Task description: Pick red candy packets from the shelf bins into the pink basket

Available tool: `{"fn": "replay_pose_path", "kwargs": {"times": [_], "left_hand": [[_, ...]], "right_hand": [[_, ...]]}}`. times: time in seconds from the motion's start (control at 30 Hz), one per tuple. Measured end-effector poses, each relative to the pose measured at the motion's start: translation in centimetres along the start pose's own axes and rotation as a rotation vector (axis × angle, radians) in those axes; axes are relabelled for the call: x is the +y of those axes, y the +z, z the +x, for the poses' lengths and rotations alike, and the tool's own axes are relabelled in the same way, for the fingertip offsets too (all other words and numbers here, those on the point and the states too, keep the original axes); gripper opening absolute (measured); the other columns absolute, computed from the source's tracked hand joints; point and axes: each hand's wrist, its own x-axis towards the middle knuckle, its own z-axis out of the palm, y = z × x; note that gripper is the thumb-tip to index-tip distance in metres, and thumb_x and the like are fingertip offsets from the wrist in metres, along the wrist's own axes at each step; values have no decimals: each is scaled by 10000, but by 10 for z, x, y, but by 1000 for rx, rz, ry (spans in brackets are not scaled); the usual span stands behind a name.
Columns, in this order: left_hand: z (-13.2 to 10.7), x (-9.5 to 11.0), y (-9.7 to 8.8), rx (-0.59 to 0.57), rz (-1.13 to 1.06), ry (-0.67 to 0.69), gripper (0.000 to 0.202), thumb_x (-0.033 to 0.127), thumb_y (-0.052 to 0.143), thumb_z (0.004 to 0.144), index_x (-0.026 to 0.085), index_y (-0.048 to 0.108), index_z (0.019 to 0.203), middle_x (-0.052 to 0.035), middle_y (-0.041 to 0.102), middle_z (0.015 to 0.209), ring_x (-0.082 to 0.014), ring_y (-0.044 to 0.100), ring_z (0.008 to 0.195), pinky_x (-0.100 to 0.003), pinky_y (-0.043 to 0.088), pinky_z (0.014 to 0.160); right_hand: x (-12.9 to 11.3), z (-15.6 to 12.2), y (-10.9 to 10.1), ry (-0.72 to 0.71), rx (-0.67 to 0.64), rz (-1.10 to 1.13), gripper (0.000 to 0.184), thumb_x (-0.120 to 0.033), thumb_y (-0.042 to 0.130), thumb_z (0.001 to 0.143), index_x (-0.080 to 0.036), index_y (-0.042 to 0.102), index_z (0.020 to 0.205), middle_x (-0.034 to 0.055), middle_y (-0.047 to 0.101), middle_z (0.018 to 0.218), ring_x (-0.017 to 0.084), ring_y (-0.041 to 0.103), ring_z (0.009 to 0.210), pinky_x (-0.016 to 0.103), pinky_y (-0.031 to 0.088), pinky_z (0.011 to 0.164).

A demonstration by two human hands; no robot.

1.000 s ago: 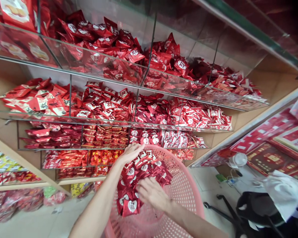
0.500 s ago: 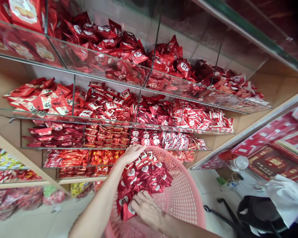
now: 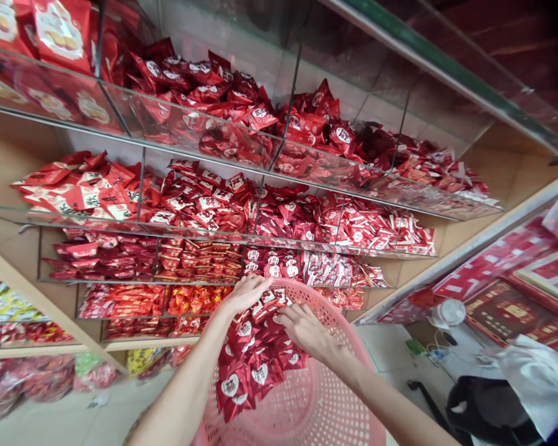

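Observation:
A pink perforated plastic basket [image 3: 341,371] is tilted in front of me, its far rim near the lower shelves. Small dark red snack packets [image 3: 248,350] with white heart-shaped labels are piled in its left and far part. My left hand [image 3: 246,294] is closed over the basket's far-left rim, its fingertips partly hidden. Inside the basket, my right hand [image 3: 304,328] rests on the far right side of the pile. Its fingers are stretched out against the packets, and I see nothing gripped in them.
Glass-fronted shelves [image 3: 204,232] ahead hold many red packets in divided compartments. Bagged goods [image 3: 46,378] lie on the floor at left. At right are a black chair [image 3: 478,409] with a white cloth [image 3: 537,384] and a white round container [image 3: 447,313].
My right hand has moved from the near edge of the packets up to the far right of the pile. The near packets are now uncovered. My left hand stays on the rim.

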Motion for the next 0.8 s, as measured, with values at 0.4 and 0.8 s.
{"fn": "replay_pose_path", "kwargs": {"times": [0.4,0.8], "left_hand": [[-1,1,0,16,3,-4,611,690,171,829,306,610,1009,-9,579,1135,-243,452,1133,-392,288,999],[-6,8,-3,16,25,-4,582,678,180,835,301,597,984,-17,559,1129,-244,460,1103,-401,314,978]], "right_hand": [[5,-2,4,-7,23,63,284,-146,447,893,-232,549,1144,52,578,1128,185,499,1011,359,394,900],[-9,7,15,66,37,-15,313,-111,517,847,-225,558,1135,73,572,1109,210,509,1028,388,436,873]]}}
